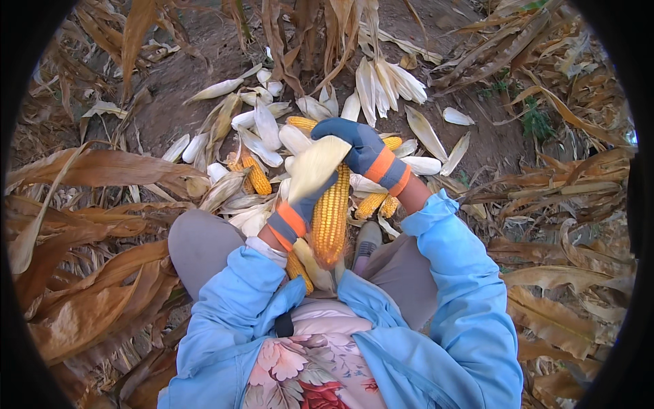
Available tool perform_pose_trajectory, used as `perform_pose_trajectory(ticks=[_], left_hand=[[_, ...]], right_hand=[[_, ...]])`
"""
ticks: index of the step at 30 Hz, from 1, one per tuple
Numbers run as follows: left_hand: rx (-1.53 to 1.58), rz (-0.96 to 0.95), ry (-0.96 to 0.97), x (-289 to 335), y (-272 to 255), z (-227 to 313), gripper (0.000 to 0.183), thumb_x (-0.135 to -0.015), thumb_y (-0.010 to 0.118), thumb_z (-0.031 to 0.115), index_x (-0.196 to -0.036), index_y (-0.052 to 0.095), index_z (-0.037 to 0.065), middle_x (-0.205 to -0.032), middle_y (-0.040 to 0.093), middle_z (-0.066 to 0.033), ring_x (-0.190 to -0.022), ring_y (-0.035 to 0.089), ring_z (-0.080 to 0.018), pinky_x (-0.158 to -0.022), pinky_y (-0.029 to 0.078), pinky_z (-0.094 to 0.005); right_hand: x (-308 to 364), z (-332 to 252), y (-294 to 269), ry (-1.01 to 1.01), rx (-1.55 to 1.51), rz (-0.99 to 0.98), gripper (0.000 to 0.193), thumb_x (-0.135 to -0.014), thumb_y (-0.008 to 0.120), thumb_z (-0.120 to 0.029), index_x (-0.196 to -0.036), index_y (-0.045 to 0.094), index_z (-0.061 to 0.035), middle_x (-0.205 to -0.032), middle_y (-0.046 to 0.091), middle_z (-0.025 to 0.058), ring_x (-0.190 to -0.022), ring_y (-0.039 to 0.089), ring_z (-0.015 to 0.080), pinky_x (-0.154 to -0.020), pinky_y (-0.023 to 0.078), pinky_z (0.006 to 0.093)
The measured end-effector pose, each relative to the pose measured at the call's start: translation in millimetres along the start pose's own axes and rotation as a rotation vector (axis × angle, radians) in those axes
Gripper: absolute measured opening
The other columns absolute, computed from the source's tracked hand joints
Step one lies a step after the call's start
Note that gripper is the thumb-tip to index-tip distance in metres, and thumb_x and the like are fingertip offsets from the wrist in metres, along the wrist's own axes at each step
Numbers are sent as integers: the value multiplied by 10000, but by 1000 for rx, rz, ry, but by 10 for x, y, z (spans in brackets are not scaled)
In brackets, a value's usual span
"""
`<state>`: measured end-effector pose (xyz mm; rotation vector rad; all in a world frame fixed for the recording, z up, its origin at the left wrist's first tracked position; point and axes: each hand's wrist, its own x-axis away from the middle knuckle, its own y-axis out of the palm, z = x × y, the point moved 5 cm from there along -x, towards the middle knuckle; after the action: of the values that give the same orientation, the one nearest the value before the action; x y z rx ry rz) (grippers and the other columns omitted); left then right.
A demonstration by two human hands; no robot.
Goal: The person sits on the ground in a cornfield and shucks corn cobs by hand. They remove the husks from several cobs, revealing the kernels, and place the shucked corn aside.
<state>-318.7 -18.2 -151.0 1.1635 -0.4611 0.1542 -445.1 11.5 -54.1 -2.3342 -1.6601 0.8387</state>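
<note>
The ear of corn [330, 221] is held above the ground [170, 109], in front of the body and over the near edge of the littered patch between the knees, its tip pointing toward the wearer; that pose probably puts its base within reach of both hands while leaving the kernels bare. The left hand [308, 206], gloved in dark cloth with an orange band, seems closed around the ear's left side, likely to steady it, though a pale husk [317, 167] hides most of its fingers, so how tightly they wrap cannot be told. The right hand [351, 142], gloved alike, is curled narrow over the ear's far end and appears to grip that husk, whose broad blade sweeps across the left hand. Loose husks [267, 126] lie scattered toward the far edge of the patch, below the dry stalks [310, 41], and bare yellow cobs [257, 176] rest among them, perhaps simply dropped within easy reach. Another cob [298, 271] lies close to the lap, under the left wrist.
</note>
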Motion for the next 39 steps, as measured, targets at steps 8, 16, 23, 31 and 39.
perform_pose_trajectory(ticks=[8,16,23,31,39], left_hand=[[-176,-97,95,54,231,17,512,-803,641,349,-1138,500,-12,-931,608,-130,-788,623,-226,-685,536,-314],[50,-140,-41,125,313,-132,609,-781,623,454,-1155,488,-8,-960,599,-153,-809,619,-255,-703,535,-344],[200,-307,-12,208,526,-165,655,-774,575,555,-1150,490,25,-944,580,-131,-797,583,-245,-717,501,-357],[204,-254,-77,100,299,-317,649,-744,639,530,-1128,507,24,-898,602,-111,-769,606,-214,-674,522,-331],[14,14,13,-60,19,-248,577,-732,672,498,-1008,576,0,-864,630,-102,-729,626,-202,-629,541,-318]], right_hand=[[19,26,-46,186,-263,423,234,-822,463,-33,-1013,595,-4,-820,599,57,-669,548,119,-610,460,251],[4,-134,-145,416,-696,614,315,-857,564,-337,-785,521,-34,-597,451,-4,-517,422,111,-489,355,251],[-77,-185,-152,349,-910,632,362,-850,546,-395,-713,448,-75,-555,353,-37,-462,330,98,-447,280,243],[154,222,-1180,464,-730,1223,168,-895,485,-171,-888,540,-12,-595,490,-5,-458,414,115,-418,345,268],[883,588,-1694,1094,816,181,597,-671,735,-308,-1153,545,-12,-1041,614,213,-974,590,335,-841,446,368]])
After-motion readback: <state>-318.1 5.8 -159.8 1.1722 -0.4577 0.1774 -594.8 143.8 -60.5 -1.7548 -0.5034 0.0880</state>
